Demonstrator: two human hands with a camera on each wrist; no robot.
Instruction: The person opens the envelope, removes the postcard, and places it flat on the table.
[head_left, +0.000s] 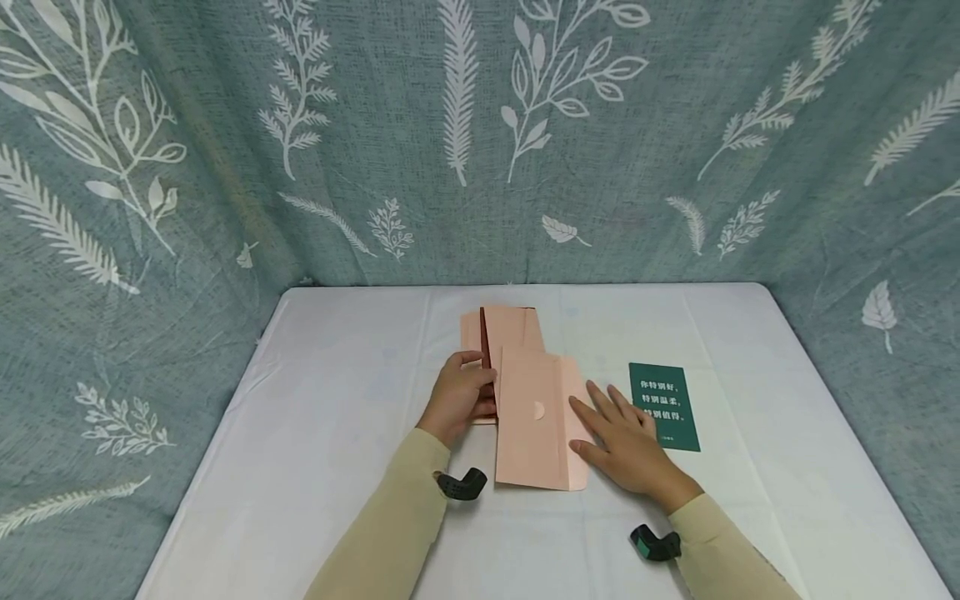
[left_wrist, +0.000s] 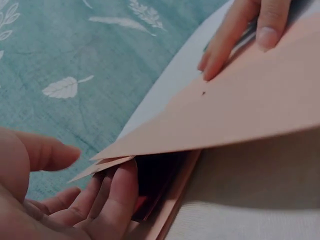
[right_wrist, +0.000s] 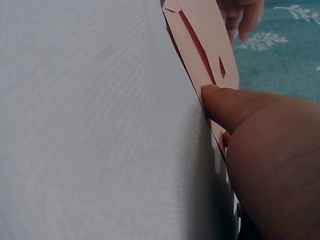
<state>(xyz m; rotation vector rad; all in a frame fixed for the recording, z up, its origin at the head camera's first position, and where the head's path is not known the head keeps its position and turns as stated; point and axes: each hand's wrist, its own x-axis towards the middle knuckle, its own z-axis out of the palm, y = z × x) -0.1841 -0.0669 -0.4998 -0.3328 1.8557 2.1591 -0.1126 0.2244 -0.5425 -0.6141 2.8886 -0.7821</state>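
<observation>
A pale pink paper envelope [head_left: 525, 450] with a small half-round cut-out lies in front of me, its side flap spread to the right. My right hand [head_left: 626, 446] rests on that flap with fingers spread; the thumb touches the paper edge in the right wrist view. At the envelope's left edge is my left hand [head_left: 459, 398]. In the left wrist view its fingers [left_wrist: 122, 187] reach under the folded paper, while its thumb [left_wrist: 50, 150] stands apart. Another pink envelope [head_left: 513, 329], partly covered, shows a dark red inside near the left fingers.
To the right, a dark green card [head_left: 678, 429] with white writing lies partly behind the right fingers. A further pink piece [head_left: 470, 329] shows at the back left. White cloth [head_left: 337, 500] covers the table; a leaf-patterned green curtain [head_left: 480, 225] hangs behind it.
</observation>
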